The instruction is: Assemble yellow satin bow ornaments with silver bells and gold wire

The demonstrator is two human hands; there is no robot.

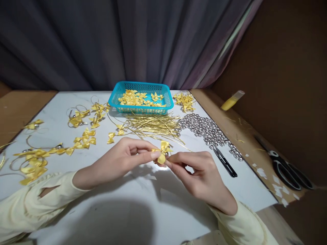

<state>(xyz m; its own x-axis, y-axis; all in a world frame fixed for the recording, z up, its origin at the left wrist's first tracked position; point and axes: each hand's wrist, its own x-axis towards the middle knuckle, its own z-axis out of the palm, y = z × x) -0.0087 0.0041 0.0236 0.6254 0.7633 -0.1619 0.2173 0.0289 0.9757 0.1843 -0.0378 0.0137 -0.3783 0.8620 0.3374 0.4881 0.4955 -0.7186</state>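
Between my two hands is a yellow ribbon bow (162, 151), with a small silver bell (167, 154) against its right side. My left hand (125, 158) pinches the bow's left side between thumb and fingers. The fingertips of my right hand (198, 173) are closed at the bell; whether they also grip a cord is hidden. Just behind lies a bundle of gold cords (154, 125). To its right spreads a pile of silver bells (204, 128). Black thread snips (224, 162) rest beside my right hand.
A blue basket (114, 96) holding yellow bows stands at the back. Bows with cords and bells (76, 119) lie at the left; another cluster (184, 101) is at back right. Black-handled scissors (286, 168), white scraps (278, 187) and a yellow tube (232, 100) are far right.
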